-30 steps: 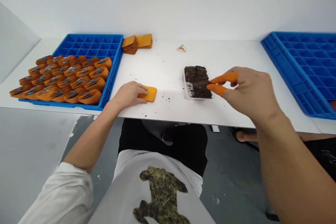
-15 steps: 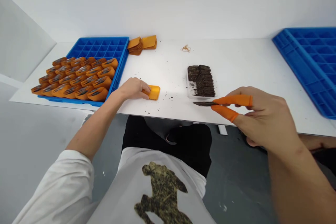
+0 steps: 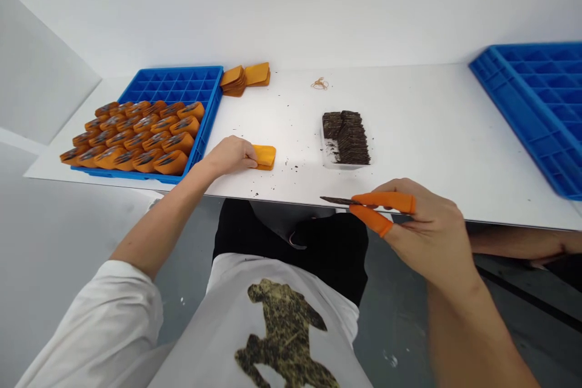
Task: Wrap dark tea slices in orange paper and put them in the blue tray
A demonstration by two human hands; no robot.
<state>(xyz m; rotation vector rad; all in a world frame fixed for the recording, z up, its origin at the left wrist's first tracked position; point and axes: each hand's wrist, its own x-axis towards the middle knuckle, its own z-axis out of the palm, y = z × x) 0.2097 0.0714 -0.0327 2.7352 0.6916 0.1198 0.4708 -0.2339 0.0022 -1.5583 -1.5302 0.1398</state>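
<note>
My left hand [image 3: 233, 155] is at the left edge of a flat orange-yellow pouch [image 3: 266, 157] on the white table, its fingers closed on that edge. My right hand [image 3: 416, 218], with orange finger cots on thumb and finger, pinches a thin dark brown slice [image 3: 336, 200] by one end. This slice points left, over the table's front edge. Behind it stands a clear plastic box [image 3: 331, 162] packed with upright rows of similar dark slices [image 3: 353, 138]. Crumbs lie between the pouch and the box.
At left, a blue divided tray [image 3: 210, 106] carries many filled orange pouches [image 3: 150, 139]. Stacked flat pouches [image 3: 234, 80] lie beside its back corner. Rubber bands [image 3: 320, 83] rest near the wall. Another blue divided tray [image 3: 513, 91] is at right. Below it, another person's limb [image 3: 513, 244] shows.
My right hand has moved left and toward me with the dark slice, away from the box. My left hand has stayed at the pouch, its fingers now more curled at the edge.
</note>
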